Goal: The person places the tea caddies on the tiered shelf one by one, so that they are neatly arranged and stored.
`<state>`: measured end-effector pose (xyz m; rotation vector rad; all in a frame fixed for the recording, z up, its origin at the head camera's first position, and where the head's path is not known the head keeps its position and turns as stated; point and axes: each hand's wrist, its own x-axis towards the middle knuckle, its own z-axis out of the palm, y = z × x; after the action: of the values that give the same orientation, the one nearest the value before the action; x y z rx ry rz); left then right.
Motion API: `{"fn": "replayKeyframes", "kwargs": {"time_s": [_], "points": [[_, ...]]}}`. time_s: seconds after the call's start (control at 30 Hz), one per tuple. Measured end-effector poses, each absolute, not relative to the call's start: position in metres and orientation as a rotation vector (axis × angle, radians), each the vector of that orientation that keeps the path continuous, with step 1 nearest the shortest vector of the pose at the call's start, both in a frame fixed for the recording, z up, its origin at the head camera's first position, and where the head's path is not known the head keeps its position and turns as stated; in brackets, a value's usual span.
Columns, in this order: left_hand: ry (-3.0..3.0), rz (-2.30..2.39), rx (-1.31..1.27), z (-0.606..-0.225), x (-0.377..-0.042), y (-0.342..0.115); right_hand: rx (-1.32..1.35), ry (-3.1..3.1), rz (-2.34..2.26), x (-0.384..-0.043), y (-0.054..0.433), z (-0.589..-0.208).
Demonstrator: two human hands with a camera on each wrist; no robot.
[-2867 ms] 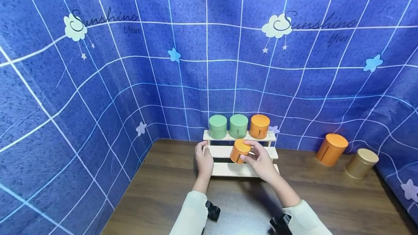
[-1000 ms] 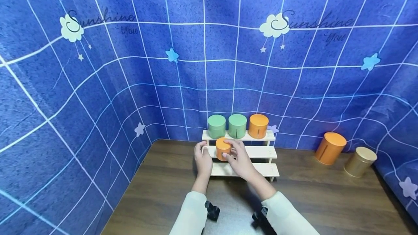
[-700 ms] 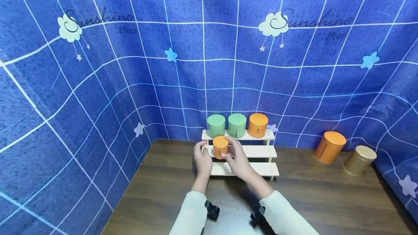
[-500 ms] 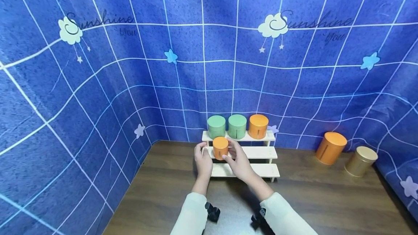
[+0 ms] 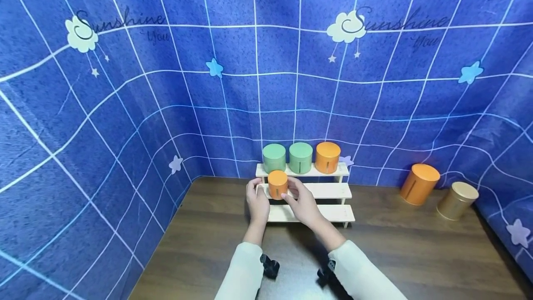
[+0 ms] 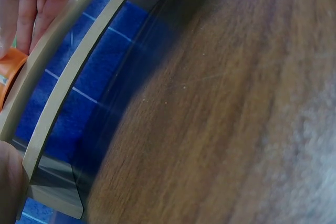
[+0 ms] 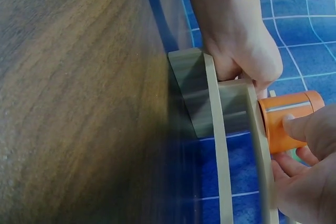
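Note:
A small round orange tin (image 5: 277,185) stands upright at the left end of the middle tier of a pale wooden three-step shelf (image 5: 329,190). My right hand (image 5: 303,202) holds that tin, thumb on its front and fingers behind its right side. In the right wrist view the base of the tin (image 7: 286,121) meets the board, with my thumb pressed on its side. My left hand (image 5: 258,200) grips the shelf's left end. Part of that grip is hidden behind the boards. On the top tier sit two green tins (image 5: 274,158) and another orange tin (image 5: 327,157).
On the brown wooden table (image 5: 200,244), far to the right, stand a taller orange tin (image 5: 420,184) and a gold tin (image 5: 457,201). A blue gridded cloth (image 5: 233,105) hangs close behind the shelf and along both sides.
My right hand has carried the orange tin leftward along the middle tier and stood it upright from a tilt. In the last half second it shifts only slightly. My left hand stays at the shelf's end.

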<state>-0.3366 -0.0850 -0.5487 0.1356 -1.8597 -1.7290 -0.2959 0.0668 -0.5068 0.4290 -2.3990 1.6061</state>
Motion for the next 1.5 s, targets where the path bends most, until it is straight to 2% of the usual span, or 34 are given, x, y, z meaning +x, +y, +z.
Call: {"fn": "replayKeyframes", "kwargs": {"time_s": [0.57,0.93,1.5], "points": [[-1.837,-1.719,0.125,-0.554,-0.337,-0.085,0.384,-2.437,1.656,-0.282,0.084,-0.497],[-1.855,-1.711,0.143,-0.552,-0.335,-0.089,0.305,-2.39,1.674,-0.272,0.118,-0.497],[-1.858,-1.721,0.146,-0.548,-0.336,-0.084,0.399,-2.316,1.554,-0.257,0.167,-0.494]]}}
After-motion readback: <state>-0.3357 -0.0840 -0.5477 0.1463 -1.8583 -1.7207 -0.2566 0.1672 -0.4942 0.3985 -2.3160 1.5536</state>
